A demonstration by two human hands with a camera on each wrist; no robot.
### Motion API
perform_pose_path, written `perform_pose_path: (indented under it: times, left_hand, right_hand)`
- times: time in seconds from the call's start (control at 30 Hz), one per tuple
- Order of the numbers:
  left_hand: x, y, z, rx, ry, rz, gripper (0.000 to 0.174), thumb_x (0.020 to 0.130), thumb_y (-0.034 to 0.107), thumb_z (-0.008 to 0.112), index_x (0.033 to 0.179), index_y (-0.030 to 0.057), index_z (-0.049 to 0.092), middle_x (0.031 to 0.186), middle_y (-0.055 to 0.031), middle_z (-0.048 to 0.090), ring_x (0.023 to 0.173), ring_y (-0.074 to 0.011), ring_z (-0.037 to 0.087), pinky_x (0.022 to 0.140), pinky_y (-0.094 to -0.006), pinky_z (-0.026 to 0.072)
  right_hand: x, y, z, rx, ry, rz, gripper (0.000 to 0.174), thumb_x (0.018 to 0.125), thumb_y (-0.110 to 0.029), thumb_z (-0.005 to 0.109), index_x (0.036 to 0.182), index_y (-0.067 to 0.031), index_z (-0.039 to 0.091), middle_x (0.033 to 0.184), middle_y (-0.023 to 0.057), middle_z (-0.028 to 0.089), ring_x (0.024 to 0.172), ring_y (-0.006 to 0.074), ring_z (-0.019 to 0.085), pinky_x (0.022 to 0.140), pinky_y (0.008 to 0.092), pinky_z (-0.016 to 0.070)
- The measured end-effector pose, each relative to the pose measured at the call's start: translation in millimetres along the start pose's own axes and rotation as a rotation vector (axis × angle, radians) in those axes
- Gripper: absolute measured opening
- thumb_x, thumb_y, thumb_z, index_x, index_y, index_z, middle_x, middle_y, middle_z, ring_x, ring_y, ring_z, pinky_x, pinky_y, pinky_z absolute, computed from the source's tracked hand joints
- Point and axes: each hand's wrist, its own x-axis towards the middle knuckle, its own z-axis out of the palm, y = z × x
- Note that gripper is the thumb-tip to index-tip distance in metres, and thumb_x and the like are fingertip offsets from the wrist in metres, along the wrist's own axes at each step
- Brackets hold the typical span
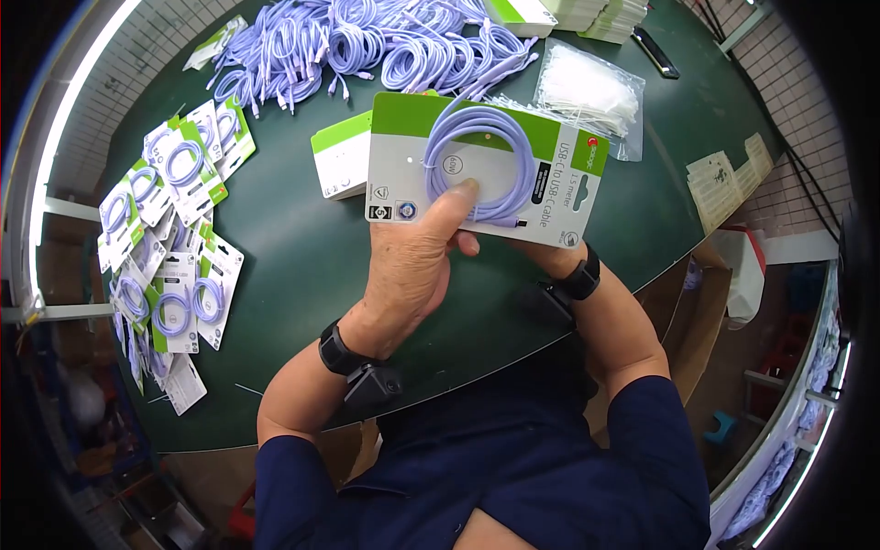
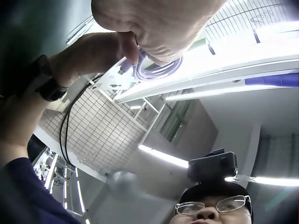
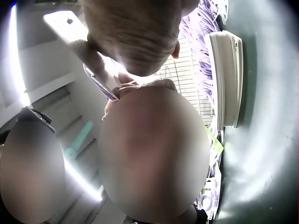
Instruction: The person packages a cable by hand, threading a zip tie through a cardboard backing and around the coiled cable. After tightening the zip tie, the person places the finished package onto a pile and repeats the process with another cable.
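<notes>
A printed card (image 1: 573, 197) with a coiled lilac cable (image 1: 522, 165) on its front is held up above the table. My left hand (image 1: 408, 261) grips it at the lower edge, thumb lying on the front inside the coil, the other fingers largely out of sight. My right hand (image 1: 550, 261) is behind the card's lower right part, its fingers mostly hidden. In the left wrist view, the right hand (image 2: 96, 51) reaches up beside the coil (image 2: 161, 70) and a cable plug (image 2: 124, 69). The right wrist view shows the right hand (image 3: 133, 35) close up.
Carded cables (image 1: 174, 307) lie in an overlapping pile on the left of the green table (image 1: 293, 302). Loose lilac cables (image 1: 312, 46) are heaped at the back. Behind the held card are a stack of cards (image 1: 341, 160) and a bag of white ties (image 1: 587, 87). A dark phone-like object (image 1: 655, 53) lies back right.
</notes>
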Motion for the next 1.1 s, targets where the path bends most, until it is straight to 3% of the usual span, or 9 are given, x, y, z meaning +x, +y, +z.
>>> perform_pose_path:
  times: [0.1,0.23,0.37,0.5,0.6,0.8,0.9,1.07,1.1]
  left_hand:
    - [1,0,-1,0.018,-0.022,0.04,0.035,0.094,0.003,0.075,0.126,0.0023,0.061,0.109,-0.0067,0.07,0.087,-0.0157,0.069,0.063,-0.0291,0.0568]
    - [1,4,-1,-0.027,-0.025,-0.018,0.038,0.093,-0.001,0.075,0.128,0.0015,0.061,0.113,-0.0079,0.07,0.092,-0.0162,0.071,0.069,-0.0308,0.0591]
    - [5,-10,-23,-0.011,-0.091,0.011,0.038,0.09,-0.006,0.075,0.126,0.0001,0.064,0.112,-0.0081,0.072,0.094,-0.0161,0.072,0.073,-0.0307,0.0599]
    - [6,-11,-29,0.106,-0.212,0.051,0.036,0.088,-0.006,0.077,0.122,-0.0005,0.067,0.108,-0.0071,0.073,0.092,-0.0154,0.071,0.071,-0.0294,0.0591]
    - [2,-4,-21,0.149,-0.016,0.053,0.034,0.086,-0.006,0.078,0.118,-0.001,0.068,0.103,-0.0058,0.073,0.09,-0.0148,0.071,0.068,-0.0278,0.0581]
    - [3,2,-15,0.153,-0.013,0.101,0.041,0.088,-0.003,0.079,0.126,-0.0003,0.065,0.11,-0.007,0.073,0.093,-0.015,0.072,0.067,-0.0278,0.0586]
    - [1,6,-15,0.134,0.049,0.141,0.044,0.09,-0.001,0.078,0.13,-0.0002,0.062,0.115,-0.0079,0.072,0.096,-0.0157,0.072,0.069,-0.0284,0.0601]
    - [-11,3,-37,0.058,0.156,0.111,0.046,0.093,0.003,0.078,0.135,0.001,0.059,0.122,-0.0093,0.07,0.101,-0.0178,0.072,0.075,-0.0298,0.0625]
    - [-13,0,-42,0.046,0.15,0.107,0.046,0.094,0.004,0.078,0.135,0.0014,0.059,0.123,-0.0096,0.07,0.102,-0.0181,0.072,0.076,-0.03,0.0628]
  right_hand:
    - [9,11,-3,-0.754,0.063,-0.502,0.05,0.1,-0.023,0.077,0.141,-0.0025,0.058,0.131,0.011,0.068,0.112,0.0194,0.069,0.093,0.0334,0.0589]
    - [40,-14,-7,-0.641,0.136,-0.576,0.025,0.097,-0.014,0.078,0.112,-0.0022,0.062,0.109,0.0095,0.07,0.09,0.0135,0.068,0.077,0.0285,0.0573]
    - [44,-29,-8,-0.243,0.117,-0.263,0.031,0.09,0.004,0.079,0.092,-0.0064,0.05,0.1,0.0101,0.064,0.089,0.0134,0.064,0.079,0.0263,0.0564]
    - [41,-51,0,-0.231,0.087,-0.308,0.041,0.09,0.012,0.073,0.084,-0.0097,0.039,0.094,0.0105,0.062,0.08,0.0103,0.061,0.07,0.024,0.0546]
    - [40,-52,-9,-0.155,0.031,-0.31,0.04,0.09,0.013,0.073,0.085,-0.0096,0.04,0.095,0.0107,0.062,0.081,0.0108,0.059,0.072,0.0246,0.0545]
    - [44,-45,-23,0.202,-0.068,-0.313,0.027,0.092,0.009,0.074,0.094,-0.0058,0.051,0.096,0.0099,0.061,0.085,0.0114,0.057,0.077,0.0274,0.054]
    - [44,-57,-26,0.478,0.065,-0.193,0.031,0.096,-0.002,0.076,0.121,-0.0007,0.059,0.104,0.0105,0.065,0.095,0.0138,0.06,0.082,0.0291,0.0544]
    - [36,-67,8,0.298,0.076,-0.086,0.042,0.097,-0.01,0.077,0.136,-0.0015,0.063,0.109,0.0085,0.069,0.099,0.0146,0.065,0.085,0.0296,0.0554]
    - [36,-65,10,0.021,0.082,-0.12,0.04,0.096,-0.011,0.079,0.132,-0.0018,0.066,0.11,0.0081,0.07,0.099,0.0141,0.066,0.086,0.0289,0.0558]
